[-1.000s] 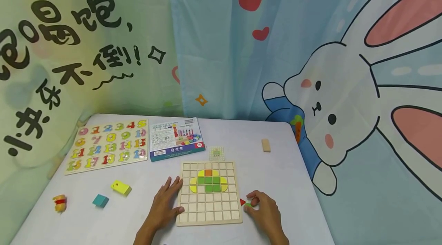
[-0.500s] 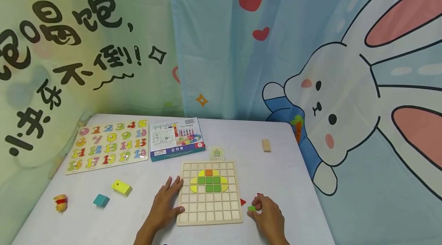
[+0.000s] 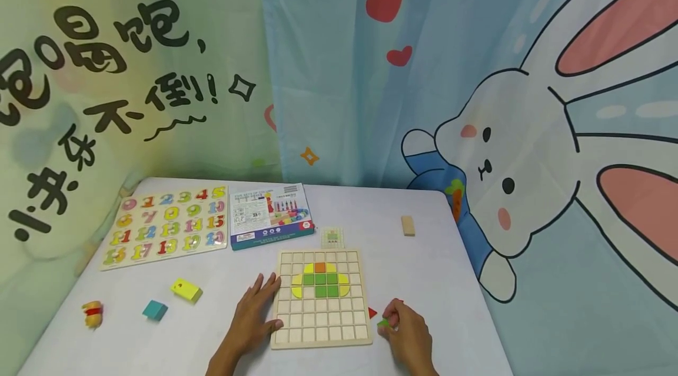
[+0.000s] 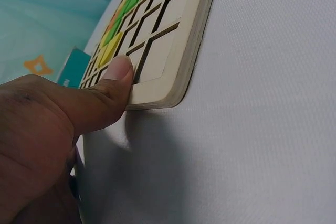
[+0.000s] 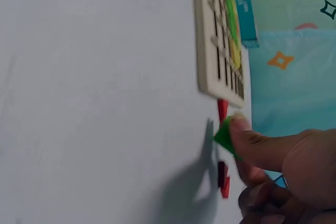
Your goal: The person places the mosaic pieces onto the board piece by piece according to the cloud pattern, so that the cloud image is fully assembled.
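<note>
My left hand (image 3: 251, 311) rests along the left edge of a wooden grid board (image 3: 312, 336), its fingers fairly straight. In the left wrist view the thumb (image 4: 118, 72) lies on the board's rim. Yellow, green and orange tiles (image 3: 325, 283) fill part of the grid's upper half. Right of the board, my right hand (image 3: 410, 338) pinches a small green tile (image 5: 224, 136) between thumb and fingers, which partly cover it. A red triangular tile (image 3: 372, 312) lies by the board's right edge. More red (image 5: 226, 184) shows on the table beyond the right fingers.
A small pattern card (image 3: 332, 237) lies just behind the board. Farther back are a box (image 3: 272, 220) and a number puzzle (image 3: 164, 226). Yellow (image 3: 186, 290) and teal (image 3: 155, 310) blocks and a bear figure (image 3: 92, 314) sit left; a wooden block (image 3: 408, 225) sits back right.
My right hand has shifted slightly right, away from the board, with the green tile, which now sits at a different angle. Red beyond the fingers has come into sight. The left hand stays put.
</note>
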A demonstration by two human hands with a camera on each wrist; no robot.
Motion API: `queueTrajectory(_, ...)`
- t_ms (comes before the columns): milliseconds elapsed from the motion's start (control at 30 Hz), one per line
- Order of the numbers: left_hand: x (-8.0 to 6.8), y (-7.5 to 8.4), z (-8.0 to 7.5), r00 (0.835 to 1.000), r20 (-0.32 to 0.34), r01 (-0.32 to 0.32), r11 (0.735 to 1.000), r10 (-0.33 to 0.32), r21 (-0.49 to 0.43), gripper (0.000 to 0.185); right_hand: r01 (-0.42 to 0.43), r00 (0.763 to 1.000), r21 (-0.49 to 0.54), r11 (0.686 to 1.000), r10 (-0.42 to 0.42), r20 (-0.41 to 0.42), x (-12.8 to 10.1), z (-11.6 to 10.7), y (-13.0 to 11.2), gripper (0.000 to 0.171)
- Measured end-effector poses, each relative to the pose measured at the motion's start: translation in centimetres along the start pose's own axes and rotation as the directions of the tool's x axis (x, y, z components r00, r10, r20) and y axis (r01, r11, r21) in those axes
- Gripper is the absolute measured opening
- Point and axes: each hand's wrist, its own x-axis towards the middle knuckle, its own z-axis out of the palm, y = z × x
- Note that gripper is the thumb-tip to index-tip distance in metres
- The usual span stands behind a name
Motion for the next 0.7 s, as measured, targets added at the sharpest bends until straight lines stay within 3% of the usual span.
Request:
queueTrajectory(300, 0.0, 0.1, 0.1, 1.000, 0.012, 0.015, 1.000, -0.015, -0.004, 0.094, 0.136, 0.989, 0.137, 0.981, -0.126, -0.077, 0.7, 1.5, -3.8, 0.021)
queueTrajectory(500, -0.2, 0.1, -0.1, 0.999, -0.023, -0.034, 0.999, 0.033, -0.010, 0.093, 0.214, 0.977, 0.200, 0.956, -0.208, -0.049, 2.2, 4.0, -7.4, 0.020)
queueTrajectory(700, -0.4, 0.1, -0.1, 0.998, -0.036, -0.057, 0.998, 0.056, -0.020, 0.092, 0.260, 0.965, 0.178, 0.949, -0.261, -0.022, 3.1, 6.9, -10.1, 0.020)
